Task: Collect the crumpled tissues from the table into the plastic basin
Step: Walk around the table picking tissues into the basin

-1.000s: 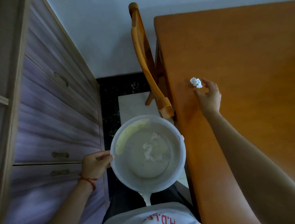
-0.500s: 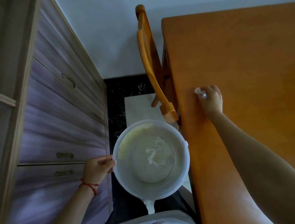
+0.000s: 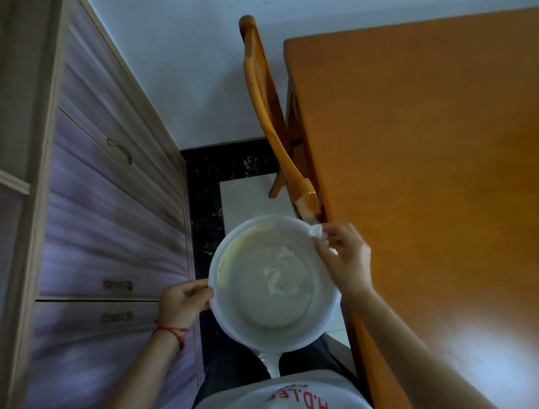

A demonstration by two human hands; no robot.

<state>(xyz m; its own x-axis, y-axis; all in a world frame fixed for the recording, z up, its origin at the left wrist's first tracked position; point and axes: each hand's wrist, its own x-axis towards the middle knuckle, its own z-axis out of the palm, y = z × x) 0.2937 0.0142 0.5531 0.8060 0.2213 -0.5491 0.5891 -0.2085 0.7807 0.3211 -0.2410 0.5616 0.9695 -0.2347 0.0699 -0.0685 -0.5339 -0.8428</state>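
Observation:
A round white plastic basin [image 3: 231, 317] hangs in front of my body, beside the table's left edge. My left hand [image 3: 183, 301] grips its left rim. White crumpled tissues [image 3: 282, 276] lie on its bottom. My right hand [image 3: 344, 259] is over the basin's right rim, its fingertips pinching a small crumpled tissue [image 3: 316, 231] just above the rim's upper right. The orange wooden table [image 3: 445, 182] fills the right side, and no tissue shows on the part in view.
A wooden chair [image 3: 265, 109] stands tucked against the table's left edge, just beyond the basin. A cabinet with drawers [image 3: 101, 225] runs along the left. A narrow strip of floor [image 3: 247, 197] lies between cabinet and table.
My right hand closed on the tissue on the table, lifted it and carried it left and toward me to the basin's rim. The left hand kept holding the basin.

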